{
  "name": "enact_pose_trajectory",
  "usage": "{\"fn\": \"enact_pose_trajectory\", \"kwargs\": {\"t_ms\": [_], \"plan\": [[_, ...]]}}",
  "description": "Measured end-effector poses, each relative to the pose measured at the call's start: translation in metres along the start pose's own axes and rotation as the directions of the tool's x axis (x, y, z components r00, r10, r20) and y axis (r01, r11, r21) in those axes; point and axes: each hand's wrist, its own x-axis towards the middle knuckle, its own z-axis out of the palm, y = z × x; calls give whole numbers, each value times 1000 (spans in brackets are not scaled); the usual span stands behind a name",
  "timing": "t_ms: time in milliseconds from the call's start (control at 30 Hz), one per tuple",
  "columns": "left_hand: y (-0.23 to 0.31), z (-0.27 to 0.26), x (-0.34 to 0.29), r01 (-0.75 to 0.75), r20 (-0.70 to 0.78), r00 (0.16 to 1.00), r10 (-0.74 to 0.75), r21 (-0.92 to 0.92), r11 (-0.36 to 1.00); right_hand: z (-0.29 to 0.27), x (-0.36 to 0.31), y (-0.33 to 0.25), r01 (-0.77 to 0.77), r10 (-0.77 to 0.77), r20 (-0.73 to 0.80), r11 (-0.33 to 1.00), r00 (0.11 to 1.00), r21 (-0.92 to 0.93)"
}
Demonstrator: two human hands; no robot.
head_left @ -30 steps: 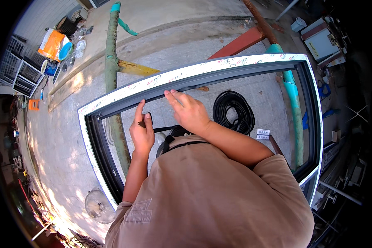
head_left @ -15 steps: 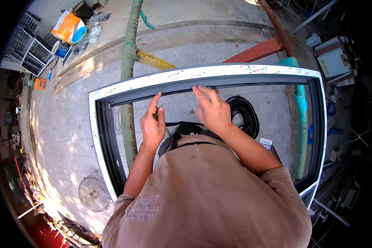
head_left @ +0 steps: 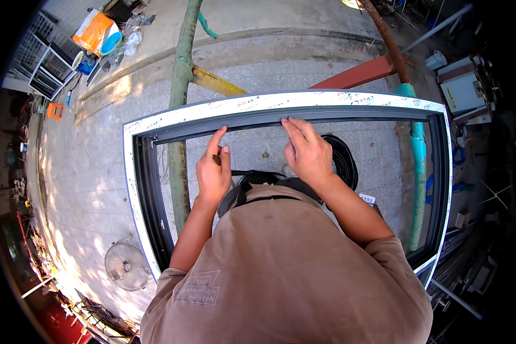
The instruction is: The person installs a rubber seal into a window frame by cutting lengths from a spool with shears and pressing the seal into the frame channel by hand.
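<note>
frame (head_left: 258, 103): right hand (head_left: 309, 153) has slid rightward along it; left hand (head_left: 212, 174) stays; cannot tell if either grips.

Fan (head_left: 126, 266) left of frame (head_left: 258, 102); pipes (head_left: 181, 80) beneath frame

Frame (head_left: 350, 113) dark grey; film (head_left: 235, 105) white, red-marked; shirt (head_left: 309, 258) brown; beam (head_left: 355, 73) red; coil (head_left: 344, 163) black

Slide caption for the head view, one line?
Left hand and right hand with fingers at the far inner edge of a dark frame faced with white film.
</note>
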Motion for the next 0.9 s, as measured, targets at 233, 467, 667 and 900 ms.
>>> {"fn": "enact_pose_trajectory", "kwargs": {"t_ms": [233,467,667,900], "plan": [[-1,0,-1,-2,12,1000,2,-26,1000,2,-11,11,-36,30,-67,996,997,-87],[4,-3,-1,36,22,999,-35,-19,999,3,-14,16,14,-22,-56,991,998,-134],[6,-8,4,47,40,998,-46,-32,998,0,-6,20,16,-19,-27,993,999,-113],[4,-7,0,-125,-43,991,123,-44,991,-17,2,2,-40,45,58,996,997,-78]]}}
